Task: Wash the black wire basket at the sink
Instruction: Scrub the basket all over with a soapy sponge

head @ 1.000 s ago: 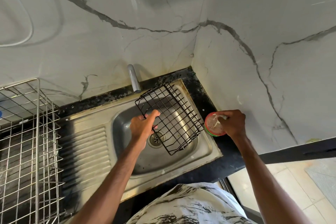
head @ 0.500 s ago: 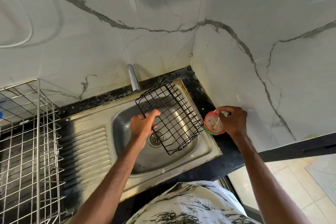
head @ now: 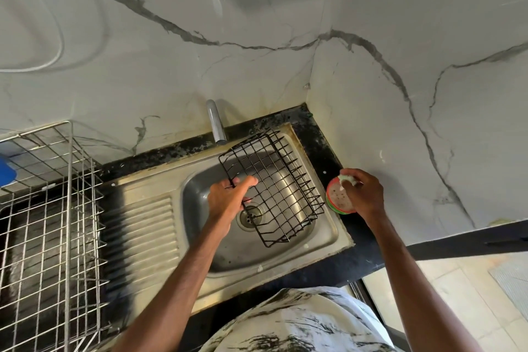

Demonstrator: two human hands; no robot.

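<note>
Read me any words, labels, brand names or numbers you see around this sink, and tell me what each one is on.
None: no readable text shows in this view.
The round tub by the right hand shows only specks, no label.
The basket, held by the left hand, the sink, the tap and the steel rack bear no markings.
The blue thing at the left edge is cut off.

Right hand (head: 364, 194) higher, sponge (head: 346, 179) lifted
</note>
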